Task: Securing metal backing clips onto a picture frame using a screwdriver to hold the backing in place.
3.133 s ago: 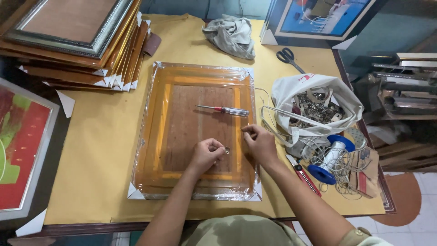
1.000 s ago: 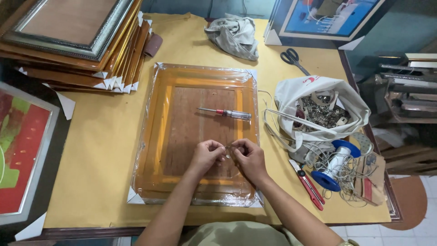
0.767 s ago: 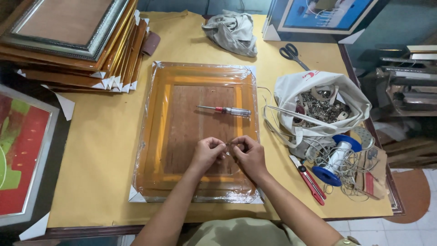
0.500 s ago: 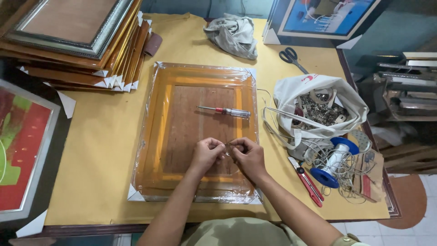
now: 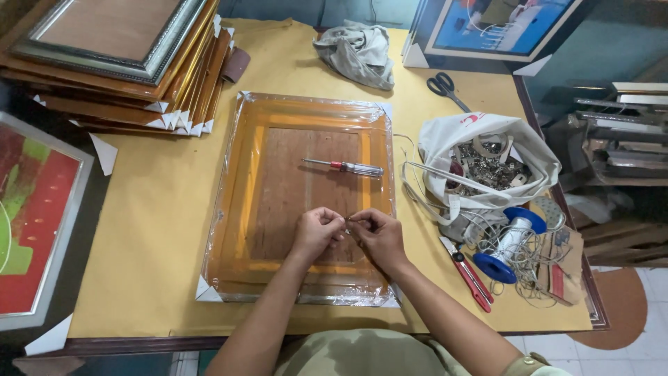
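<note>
From the head view, a plastic-wrapped picture frame (image 5: pixel 299 202) lies face down at the centre of the desk (image 5: pixel 153 209), its brown backing up so the hands can work on it. The left hand (image 5: pixel 316 233) and right hand (image 5: pixel 376 237) meet fingertip to fingertip over the backing's six o'clock part, both pinched nearly closed on something small, perhaps thin wire. A screwdriver (image 5: pixel 344 166) rests at twelve o'clock of them; a wire spool (image 5: pixel 508 244) sits at three o'clock.
</note>
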